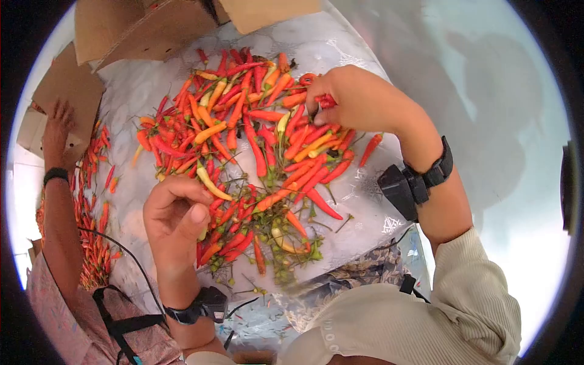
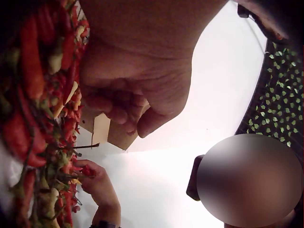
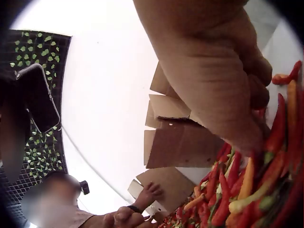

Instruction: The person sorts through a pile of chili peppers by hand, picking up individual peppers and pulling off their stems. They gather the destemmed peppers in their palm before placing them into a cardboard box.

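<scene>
A large heap of red, orange and yellow chilies [image 1: 249,131] lies on the white marbled surface, with green stems [image 1: 283,243] along its near side. The right hand [image 1: 359,100] reaches over the heap's right edge, its fingers curled round a red chili [image 1: 326,101]; in the right wrist view this hand [image 3: 213,71] is above the chilies [image 3: 242,180]. At the heap's lower left, the left hand [image 1: 176,219] is raised with loosely curled fingers. The left wrist view shows no chili in this left hand [image 2: 137,90].
Cardboard boxes [image 1: 146,33] stand at the back left. Another person's hand [image 1: 59,125] touches a cardboard box [image 1: 76,91] on the left, near a second spread of chilies [image 1: 94,243]. A black cable [image 1: 131,258] runs beside the left forearm.
</scene>
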Motion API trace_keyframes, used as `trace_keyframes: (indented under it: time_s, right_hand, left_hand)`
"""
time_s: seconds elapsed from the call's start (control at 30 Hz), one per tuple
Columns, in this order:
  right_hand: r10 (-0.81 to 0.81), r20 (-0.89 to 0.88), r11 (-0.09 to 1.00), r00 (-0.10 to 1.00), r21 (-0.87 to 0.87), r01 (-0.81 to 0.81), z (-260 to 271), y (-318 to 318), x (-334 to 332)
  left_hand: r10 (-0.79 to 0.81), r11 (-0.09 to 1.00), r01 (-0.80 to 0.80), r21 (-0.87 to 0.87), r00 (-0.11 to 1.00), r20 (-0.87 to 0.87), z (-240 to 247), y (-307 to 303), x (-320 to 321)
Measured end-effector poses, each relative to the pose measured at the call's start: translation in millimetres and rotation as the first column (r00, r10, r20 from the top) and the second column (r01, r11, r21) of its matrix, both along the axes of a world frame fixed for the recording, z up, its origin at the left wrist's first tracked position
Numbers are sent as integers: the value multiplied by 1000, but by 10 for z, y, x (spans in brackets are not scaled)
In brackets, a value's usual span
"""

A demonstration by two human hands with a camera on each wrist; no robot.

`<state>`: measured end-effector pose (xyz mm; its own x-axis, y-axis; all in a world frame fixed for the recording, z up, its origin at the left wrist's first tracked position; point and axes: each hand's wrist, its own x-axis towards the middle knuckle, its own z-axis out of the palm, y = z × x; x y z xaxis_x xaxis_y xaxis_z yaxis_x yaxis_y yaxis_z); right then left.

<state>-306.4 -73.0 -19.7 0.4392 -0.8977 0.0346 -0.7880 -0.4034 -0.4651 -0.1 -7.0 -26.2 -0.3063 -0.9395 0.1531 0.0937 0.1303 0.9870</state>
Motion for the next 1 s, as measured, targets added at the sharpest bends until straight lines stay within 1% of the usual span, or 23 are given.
trace_keyframes:
  time_s: [0.03, 0.07, 0.17, 0.2, 0.23, 0.3, 0.33, 0.4, 0.43, 0.5, 0.53, 0.63, 0.67, 0.77, 0.8, 0.87, 0.97, 1.0]
  right_hand:
    - [47, 39, 999, 998, -11, -46, 7, 12, 62]
    - [79, 39, 990, 996, 115, -83, 72, 20, 89]
    - [98, 225, 994, 969, -61, -86, -65, -6, 164]
    - [-19, 255, 999, 967, 33, 11, 59, 50, 230]
    - [-42, 300, 996, 953, -59, 63, -9, 16, 249]
    - [-79, 396, 956, 915, -229, 182, -182, -61, 275]
    - [-128, 424, 954, 897, -194, 228, -178, -48, 298]
    - [-106, 419, 942, 902, -249, 226, -239, -71, 353]
    - [-96, 415, 934, 905, -277, 226, -259, -91, 386]
    - [-32, 342, 879, 939, -438, 189, -250, -141, 507]
    - [-7, 301, 841, 954, -514, 169, -238, -158, 570]
    - [-131, 203, 908, 970, -368, 200, -277, -229, 707]
    - [-174, 152, 900, 973, -376, 219, -310, -218, 719]
    - [-159, 135, 916, 978, -348, 197, -283, -201, 656]
    - [-153, 183, 930, 971, -307, 205, -278, -194, 640]
    - [-147, 283, 955, 948, -207, 210, -295, -209, 621]
    - [-156, 567, 970, 809, -67, 234, -251, -156, 612]
    - [-184, 638, 980, 748, 61, 188, -194, -99, 623]
  left_hand:
    - [5, 1000, -5, -6, 1000, -6, -8, 3, -1]
    - [11, 1000, -11, -13, 1000, -12, -14, 0, 2]
    - [52, 998, -53, -17, 998, -46, -11, -7, 31]
    - [79, 997, -79, -6, 995, -65, 17, 2, 30]
    - [82, 996, -84, -15, 993, -90, 33, 1, 36]
    - [84, 995, -89, -33, 986, -141, 56, -13, 45]
    - [93, 994, -100, -39, 984, -151, 53, -23, 41]
    - [108, 991, -119, -55, 979, -171, 41, -33, 38]
    - [116, 992, -121, -22, 980, -160, 54, -31, 31]
    - [131, 991, -126, 44, 981, -145, 77, -6, -3]
    - [156, 986, -150, 71, 984, -89, 92, 2, -34]
    - [68, 992, -64, 112, 997, -30, 121, 39, -51]
    - [50, 989, -47, 142, 999, -19, 150, 57, -61]
    - [24, 996, -19, 91, 998, -51, 112, 77, -102]
    - [12, 997, -8, 81, 999, -44, 95, 76, -84]
    - [37, 996, -33, 82, 998, -48, 87, 44, -96]
    - [62, 995, -59, 76, 997, -35, 76, 29, -89]
    - [70, 995, -68, 76, 997, -27, 75, 31, -89]
